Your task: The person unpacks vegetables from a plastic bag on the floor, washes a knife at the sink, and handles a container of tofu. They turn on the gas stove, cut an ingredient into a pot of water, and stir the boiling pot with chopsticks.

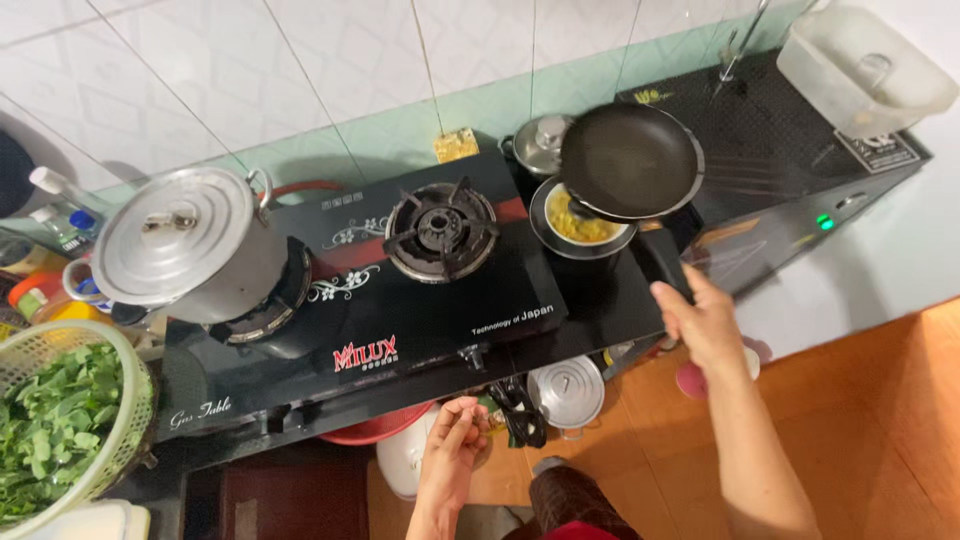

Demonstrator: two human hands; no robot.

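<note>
- Head view, right side: the right hand (pixel 703 318) is closed around the black handle of a dark frying pan (pixel 630 160) and holds it tilted in the air.
- The pan hangs just above a round bowl of yellow food (pixel 580 226), partly covering it from the upper right; whether the two touch cannot be told.
- That bowl stands on the dark tabletop (pixel 770 150) to the right of a black gas stove (pixel 400 310).
- The left hand (pixel 452 440) is low at the front edge of the stove, its fingers curled loosely and holding nothing, near a control knob (pixel 473 355).
- On the stove's left burner sits a large metal pot with a lid (pixel 185 245); the middle burner (pixel 441 231) is bare.
- A small lidded metal pot (pixel 540 143) stands behind the bowl, by the tiled wall.
- A green basket of leafy greens (pixel 60 420) lies at the far left.
- A clear plastic container (pixel 862 68) rests at the top right corner.
</note>
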